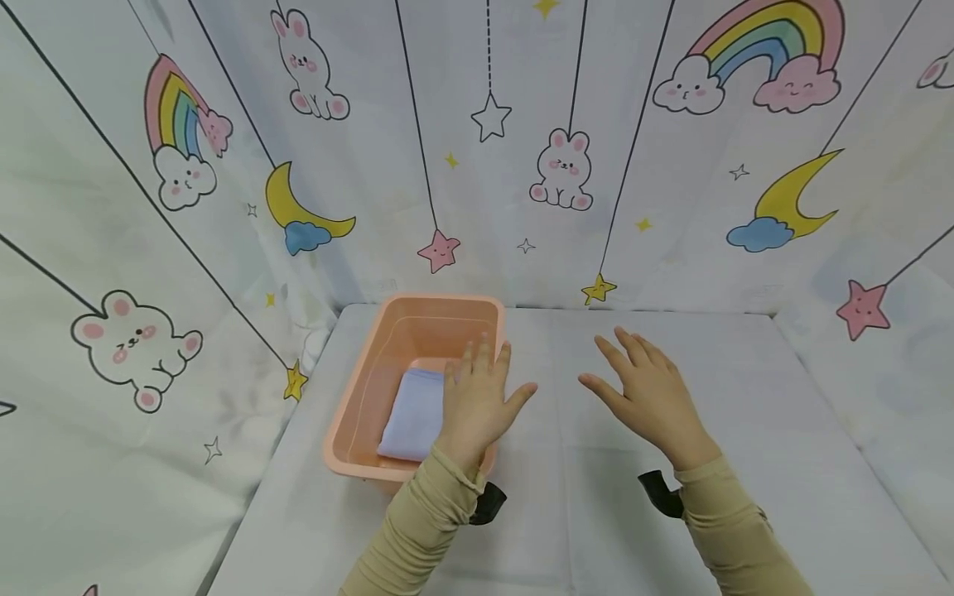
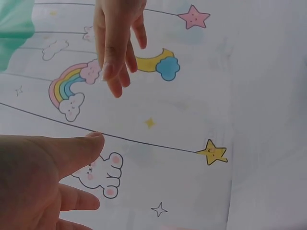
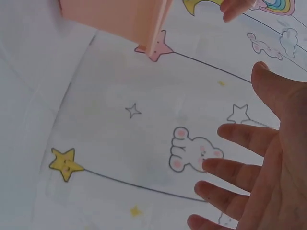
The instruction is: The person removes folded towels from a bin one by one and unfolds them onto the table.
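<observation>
In the head view my left hand (image 1: 477,406) hovers over the right side of a peach plastic basin (image 1: 350,430), fingers spread and holding nothing. A folded lavender cloth (image 1: 410,414) lies on the basin's floor, its right part hidden behind that hand. My right hand (image 1: 656,401) is held above the table to the right of the basin, its fingers extended and nothing in them. The left wrist view shows the left hand (image 2: 43,182) at the lower left. In the right wrist view the right hand (image 3: 268,167) has its fingers apart, with the basin (image 3: 115,19) above.
A white cloth covers the table (image 1: 551,530). Behind and at the sides hangs a white curtain (image 1: 387,165) printed with rainbows, moons, stars and bunnies. A black strap piece (image 1: 488,503) sits by the left wrist, another black piece (image 1: 662,494) by the right.
</observation>
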`<state>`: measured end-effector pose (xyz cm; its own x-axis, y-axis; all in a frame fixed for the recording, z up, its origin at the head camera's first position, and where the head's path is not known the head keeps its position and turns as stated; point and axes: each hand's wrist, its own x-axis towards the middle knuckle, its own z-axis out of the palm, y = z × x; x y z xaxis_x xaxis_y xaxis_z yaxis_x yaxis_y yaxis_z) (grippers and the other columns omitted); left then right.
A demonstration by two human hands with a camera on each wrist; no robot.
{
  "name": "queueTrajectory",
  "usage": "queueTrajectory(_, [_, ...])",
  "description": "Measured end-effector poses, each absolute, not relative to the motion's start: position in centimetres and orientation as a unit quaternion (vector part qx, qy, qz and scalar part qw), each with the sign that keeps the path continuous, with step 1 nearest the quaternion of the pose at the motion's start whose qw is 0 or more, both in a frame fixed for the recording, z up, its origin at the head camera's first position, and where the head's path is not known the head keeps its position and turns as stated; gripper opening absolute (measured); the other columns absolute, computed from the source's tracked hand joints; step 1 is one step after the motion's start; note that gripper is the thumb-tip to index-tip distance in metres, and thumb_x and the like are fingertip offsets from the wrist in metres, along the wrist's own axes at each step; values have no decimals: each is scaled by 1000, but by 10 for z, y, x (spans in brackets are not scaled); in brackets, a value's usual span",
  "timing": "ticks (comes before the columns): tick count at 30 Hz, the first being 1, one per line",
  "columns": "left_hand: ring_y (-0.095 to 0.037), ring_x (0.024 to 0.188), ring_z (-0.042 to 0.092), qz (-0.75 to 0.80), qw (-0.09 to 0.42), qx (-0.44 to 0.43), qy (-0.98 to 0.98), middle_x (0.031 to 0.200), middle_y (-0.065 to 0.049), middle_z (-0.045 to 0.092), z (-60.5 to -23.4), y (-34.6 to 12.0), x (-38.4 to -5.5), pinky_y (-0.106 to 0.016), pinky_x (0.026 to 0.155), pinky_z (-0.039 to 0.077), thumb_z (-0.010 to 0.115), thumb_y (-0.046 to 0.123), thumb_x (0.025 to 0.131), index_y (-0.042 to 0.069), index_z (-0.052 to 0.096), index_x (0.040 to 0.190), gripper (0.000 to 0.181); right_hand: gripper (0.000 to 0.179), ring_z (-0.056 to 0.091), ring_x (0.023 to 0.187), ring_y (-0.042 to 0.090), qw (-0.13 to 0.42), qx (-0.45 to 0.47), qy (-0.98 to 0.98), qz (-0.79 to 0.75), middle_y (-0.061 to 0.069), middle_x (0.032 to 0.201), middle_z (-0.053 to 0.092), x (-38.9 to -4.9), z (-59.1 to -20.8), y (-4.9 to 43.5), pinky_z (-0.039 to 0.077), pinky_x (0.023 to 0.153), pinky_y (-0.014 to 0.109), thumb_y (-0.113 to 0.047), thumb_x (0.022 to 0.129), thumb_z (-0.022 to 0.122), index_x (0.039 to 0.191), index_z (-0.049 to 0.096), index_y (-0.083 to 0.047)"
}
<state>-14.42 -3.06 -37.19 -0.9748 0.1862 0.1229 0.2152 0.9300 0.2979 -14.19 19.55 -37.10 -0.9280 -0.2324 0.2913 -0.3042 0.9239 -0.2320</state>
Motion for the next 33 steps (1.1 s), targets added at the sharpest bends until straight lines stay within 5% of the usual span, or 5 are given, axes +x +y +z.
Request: queueTrajectory(33, [-39,133,37,-173,59,-31,-983,147,-18,36,-384,-77,-122,-66,105,25,43,59,90,12,46,136,66,60,46,126,38,135,226,-957,121,17,140,47,-176,-348,105,35,104,56,-54,88,52,133,52,-15])
